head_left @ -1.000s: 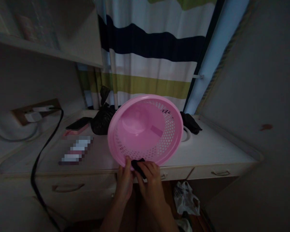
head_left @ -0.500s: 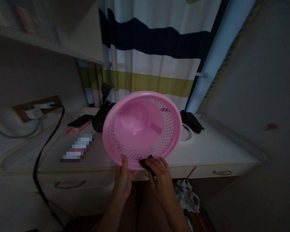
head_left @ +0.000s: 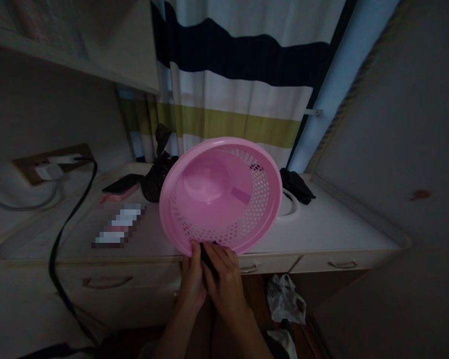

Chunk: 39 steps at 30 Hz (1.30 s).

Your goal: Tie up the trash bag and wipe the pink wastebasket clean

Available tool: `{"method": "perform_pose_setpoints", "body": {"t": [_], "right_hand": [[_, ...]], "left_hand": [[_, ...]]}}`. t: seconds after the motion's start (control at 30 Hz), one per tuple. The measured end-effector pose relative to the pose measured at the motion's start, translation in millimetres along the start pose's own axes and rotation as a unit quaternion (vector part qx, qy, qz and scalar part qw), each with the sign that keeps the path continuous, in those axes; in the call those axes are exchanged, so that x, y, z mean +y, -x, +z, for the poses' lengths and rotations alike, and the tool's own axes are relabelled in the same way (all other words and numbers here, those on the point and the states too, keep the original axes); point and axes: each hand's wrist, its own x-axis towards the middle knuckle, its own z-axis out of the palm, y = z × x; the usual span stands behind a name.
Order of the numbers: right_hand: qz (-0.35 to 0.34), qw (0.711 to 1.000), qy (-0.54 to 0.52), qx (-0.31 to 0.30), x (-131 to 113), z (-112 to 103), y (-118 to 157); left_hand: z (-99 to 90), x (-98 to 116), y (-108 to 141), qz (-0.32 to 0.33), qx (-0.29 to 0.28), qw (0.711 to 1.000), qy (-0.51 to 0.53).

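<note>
A pink plastic basket [head_left: 219, 199] with a perforated side is tilted so that its inside faces me, its near rim just over the desk's front edge. My left hand [head_left: 192, 279] grips that near rim, thumb over the inner side and the other fingers out of sight beneath. Right beside it, my right hand [head_left: 224, 276] presses a dark cloth [head_left: 208, 262] against the rim. Most of the cloth is hidden under my fingers.
On the white desk [head_left: 344, 224] are a phone on a pink object [head_left: 121, 187], a pixelated device [head_left: 119, 224], a black plastic bag [head_left: 157, 177], a white ring-shaped object [head_left: 291, 205] and a black bundle [head_left: 297, 187]. A black cable [head_left: 62, 239] hangs at left. A plastic bag [head_left: 286, 299] lies below.
My right hand has slid left along the basket's rim with the cloth, up against my left hand. The basket keeps nearly the same position and tilt.
</note>
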Motion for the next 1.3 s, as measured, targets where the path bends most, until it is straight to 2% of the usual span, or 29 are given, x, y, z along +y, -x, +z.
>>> {"method": "perform_pose_setpoints", "body": {"t": [0.23, 0.37, 0.47, 0.57, 0.73, 0.83, 0.97, 1.07, 1.17, 1.3], "right_hand": [[-0.01, 1.0, 0.02, -0.003, 32, -24, 12], [-0.024, 1.0, 0.009, -0.014, 24, -25, 9], [-0.039, 0.999, -0.011, -0.023, 6, -19, -2], [-0.046, 0.998, -0.022, -0.03, -9, -12, -13], [-0.071, 0.997, -0.028, -0.016, -11, -7, -16], [-0.078, 0.997, -0.023, -0.017, -2, -12, -10], [-0.082, 0.996, -0.017, -0.037, 14, -24, -2], [-0.073, 0.997, -0.009, -0.038, 23, -30, 3], [-0.067, 0.997, -0.017, -0.032, 19, -28, 2], [-0.039, 0.996, -0.072, -0.037, 1, -16, -10]], "left_hand": [[2.3, 5, 1, 0.006, -0.062, 0.997, 0.05], [0.8, 3, 2, -0.021, -0.076, 0.996, 0.05], [1.3, 5, 5, -0.072, -0.035, 0.996, 0.047], [3.0, 11, 8, -0.124, 0.019, 0.988, 0.088], [3.1, 16, 11, -0.146, 0.031, 0.974, 0.172], [-0.3, 13, 8, -0.138, -0.001, 0.976, 0.169], [-4.8, 7, 5, -0.081, -0.092, 0.985, 0.121], [-4.7, 3, 6, -0.046, -0.122, 0.987, 0.094], [-3.3, 1, 6, -0.066, -0.109, 0.988, 0.09], [-7.8, -2, 3, -0.085, -0.031, 0.991, 0.099]]}}
